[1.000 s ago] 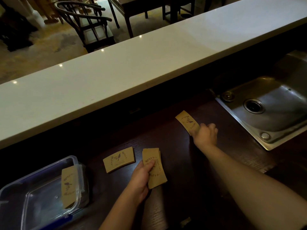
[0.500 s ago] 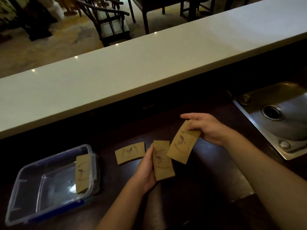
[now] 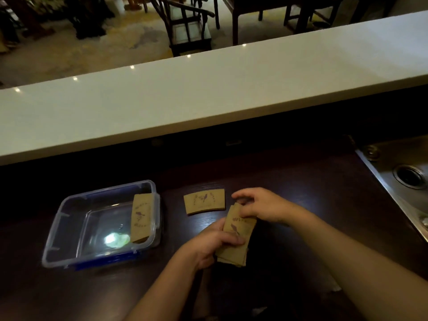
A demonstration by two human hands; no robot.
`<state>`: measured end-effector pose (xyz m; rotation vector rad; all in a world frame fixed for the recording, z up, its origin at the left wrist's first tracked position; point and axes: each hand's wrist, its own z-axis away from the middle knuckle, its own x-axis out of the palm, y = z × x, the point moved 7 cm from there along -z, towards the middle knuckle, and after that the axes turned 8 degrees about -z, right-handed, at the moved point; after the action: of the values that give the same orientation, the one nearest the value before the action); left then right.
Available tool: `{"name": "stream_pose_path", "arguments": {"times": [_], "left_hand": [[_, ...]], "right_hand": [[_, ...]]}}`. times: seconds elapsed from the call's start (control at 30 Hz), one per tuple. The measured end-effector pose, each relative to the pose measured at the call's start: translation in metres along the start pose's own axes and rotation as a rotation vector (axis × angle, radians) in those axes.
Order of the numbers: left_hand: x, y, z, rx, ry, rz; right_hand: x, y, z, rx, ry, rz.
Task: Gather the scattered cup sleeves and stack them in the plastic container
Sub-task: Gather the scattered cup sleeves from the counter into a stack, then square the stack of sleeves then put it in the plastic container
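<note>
My left hand [image 3: 212,245] grips a small stack of brown cup sleeves [image 3: 236,237] above the dark counter. My right hand [image 3: 259,206] rests on the stack's upper end, fingers curled over the top sleeve. One more brown sleeve [image 3: 204,201] with a bird print lies flat on the counter just left of my right hand. The clear plastic container [image 3: 69,228] with blue clips stands at the left. A single sleeve [image 3: 141,217] leans against its right inner wall.
A long white bar top [image 3: 208,93] runs across behind the dark work counter [image 3: 301,186]. A steel sink [image 3: 407,177] sits at the right edge. Chairs and tables stand on the floor beyond the bar.
My right hand brought the sleeve it held onto the stack in my left hand. The view shifted right, so the container and loose sleeve appear nearer the middle.
</note>
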<state>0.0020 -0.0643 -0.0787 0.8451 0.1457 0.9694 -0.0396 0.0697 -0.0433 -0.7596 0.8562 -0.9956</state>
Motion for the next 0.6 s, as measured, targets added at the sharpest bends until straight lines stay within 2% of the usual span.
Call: {"name": "stream_pose_path", "arguments": {"times": [0.1,0.23,0.3,0.47,0.6], "left_hand": [[-0.009,-0.003,0.01,-0.007,-0.033,-0.028],[-0.032,-0.005,0.023,-0.019,0.009,0.003],[-0.051,-0.005,0.025,-0.003,0.133,0.039],[-0.092,0.005,0.029,0.142,0.588,0.305],[-0.104,0.016,0.028,0.243,0.84,0.219]], "right_hand": [[0.019,0.008,0.002,0.067,-0.094,-0.132],[0.024,0.014,0.003,0.079,0.036,-0.285],[0.026,0.016,0.004,0.088,0.128,-0.391],[0.032,0.019,-0.005,0.112,0.367,-0.589],[0.045,0.018,-0.019,0.136,0.52,-0.539]]}}
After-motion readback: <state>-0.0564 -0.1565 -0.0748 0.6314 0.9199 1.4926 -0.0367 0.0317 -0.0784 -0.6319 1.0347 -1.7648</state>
